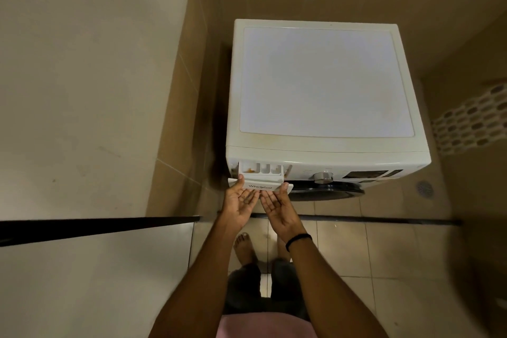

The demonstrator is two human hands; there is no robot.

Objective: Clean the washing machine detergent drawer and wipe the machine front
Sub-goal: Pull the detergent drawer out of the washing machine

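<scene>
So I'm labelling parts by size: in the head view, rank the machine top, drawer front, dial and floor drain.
1. Machine top
2. Drawer front
3 and 4. Dial and floor drain look alike; the drain lies farther away, so not ranked.

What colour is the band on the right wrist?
Black band, clearest in the head view.

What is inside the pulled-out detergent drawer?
The detergent drawer shows three compartments, with orange residue in the leftmost. Its rear section is hidden inside the washing machine.

White detergent drawer [260, 171] partly out
</scene>
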